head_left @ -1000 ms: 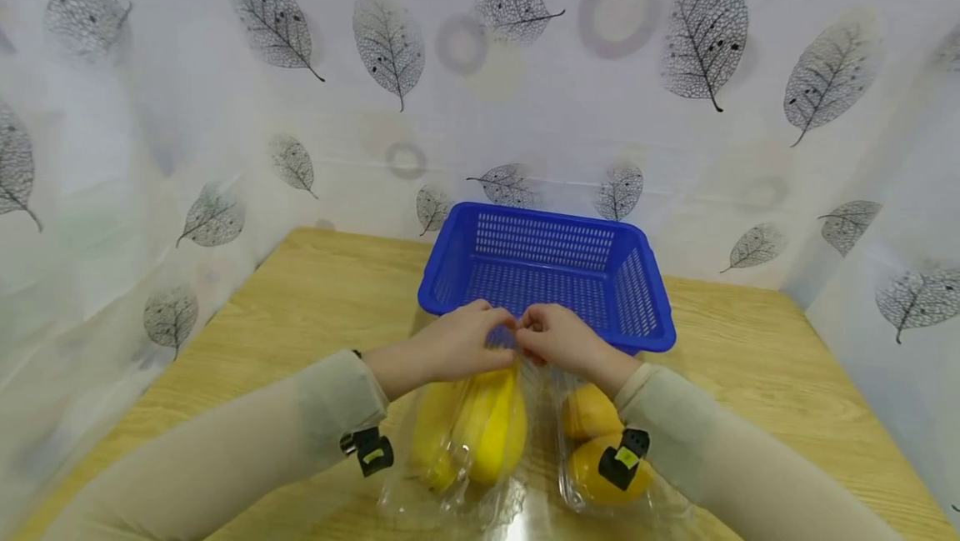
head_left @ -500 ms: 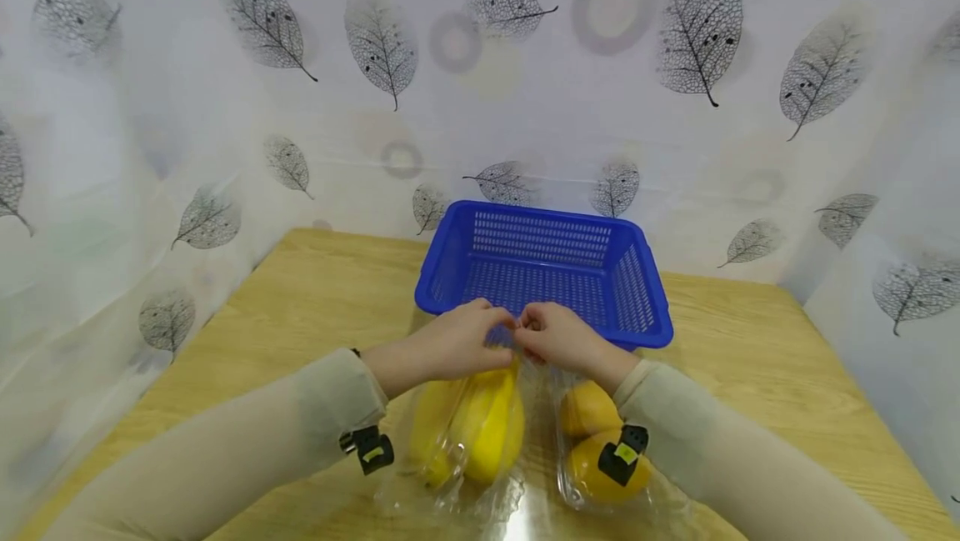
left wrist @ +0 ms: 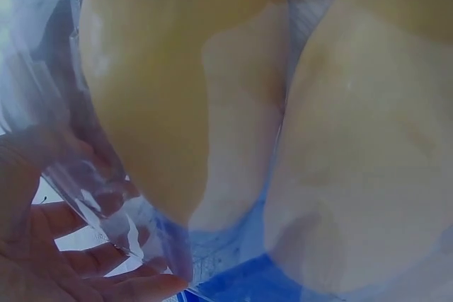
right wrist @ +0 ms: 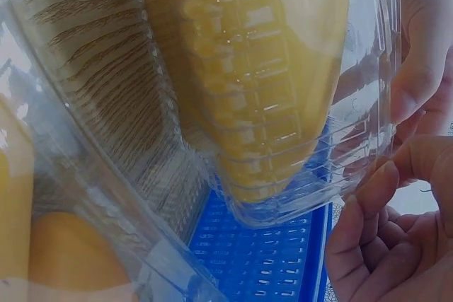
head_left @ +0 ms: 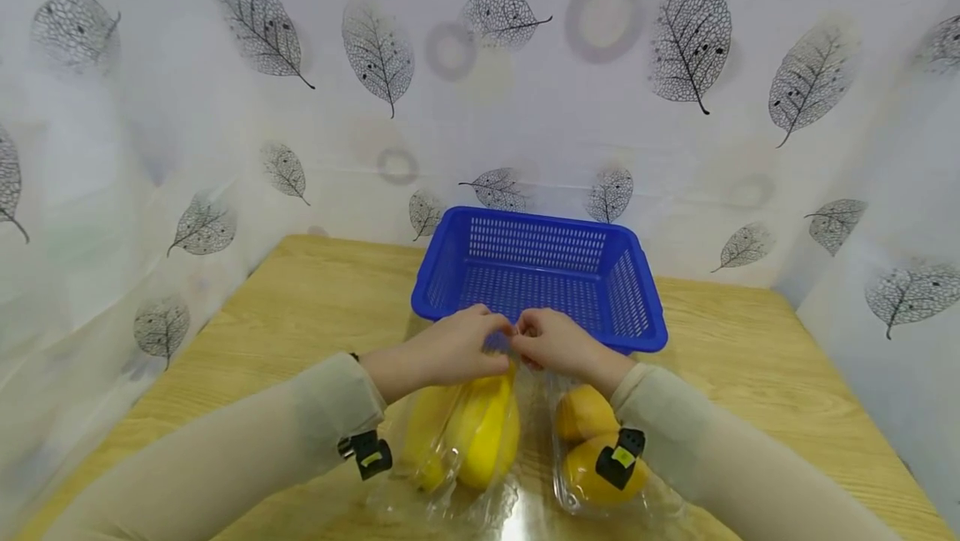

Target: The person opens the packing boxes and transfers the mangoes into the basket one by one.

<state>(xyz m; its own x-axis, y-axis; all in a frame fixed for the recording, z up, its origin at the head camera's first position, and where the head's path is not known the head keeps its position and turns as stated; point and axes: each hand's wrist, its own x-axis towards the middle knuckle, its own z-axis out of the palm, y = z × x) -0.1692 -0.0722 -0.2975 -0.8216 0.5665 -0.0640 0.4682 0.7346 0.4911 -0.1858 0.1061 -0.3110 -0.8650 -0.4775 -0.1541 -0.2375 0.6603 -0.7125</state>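
A clear plastic box [head_left: 461, 474] with large, smooth, yellow, mango-like fruits [head_left: 491, 433] inside stands tilted in front of the person. Its ridged wall and rim show up close in the right wrist view. The left hand [head_left: 450, 347] holds the box near its far top edge, thumb and fingers about the plastic. Touching that hand, the right hand [head_left: 558, 345] pinches the rim between thumb and forefinger. Under the right forearm lies a second clear plastic box [head_left: 560, 483] with orange-yellow round fruits [head_left: 596, 466], partly covered by the arm.
A blue perforated basket [head_left: 536, 228] stands just beyond the hands, with no fruit seen in it. The wooden table [head_left: 330, 291] runs back to a leaf-patterned curtain [head_left: 480, 124], which also hangs at both sides.
The head view shifts slightly. Both hands stay at the box's edge with almost the same grip, and the fruits and basket keep their places.
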